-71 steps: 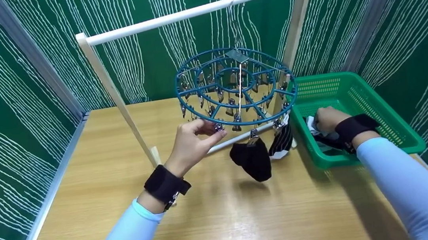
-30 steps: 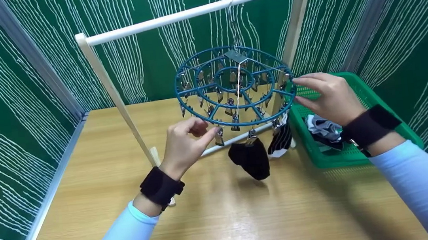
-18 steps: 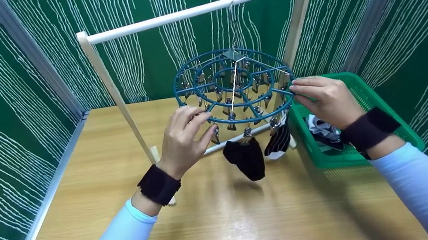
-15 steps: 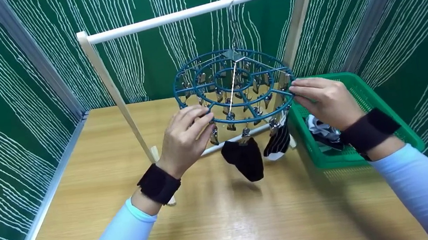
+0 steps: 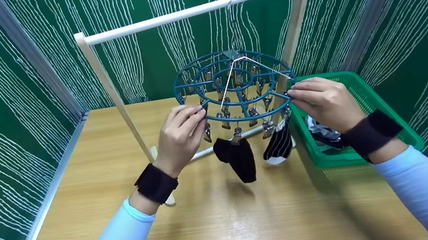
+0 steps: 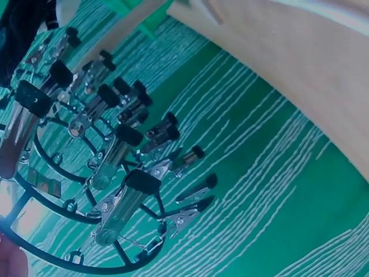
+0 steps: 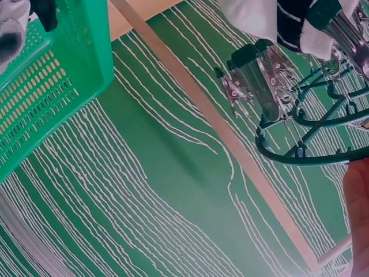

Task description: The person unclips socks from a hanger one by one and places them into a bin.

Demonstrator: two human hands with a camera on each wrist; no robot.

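The round blue clip hanger (image 5: 234, 88) hangs from the wooden rail (image 5: 194, 10) above the desk (image 5: 224, 214), and the fingers (image 5: 191, 114) of the left hand (image 5: 180, 137) pinch its near-left rim while the fingers (image 5: 300, 93) of the right hand (image 5: 325, 100) pinch its right rim. Beneath the rim, between the two hands, a black sock (image 5: 238, 157) and a striped sock (image 5: 278, 145) hang from metal clips (image 5: 224, 121). Just right of the hanger, under the right wrist, a green basket (image 5: 358, 93) sits on the desk with more socks (image 5: 323, 134) in it.
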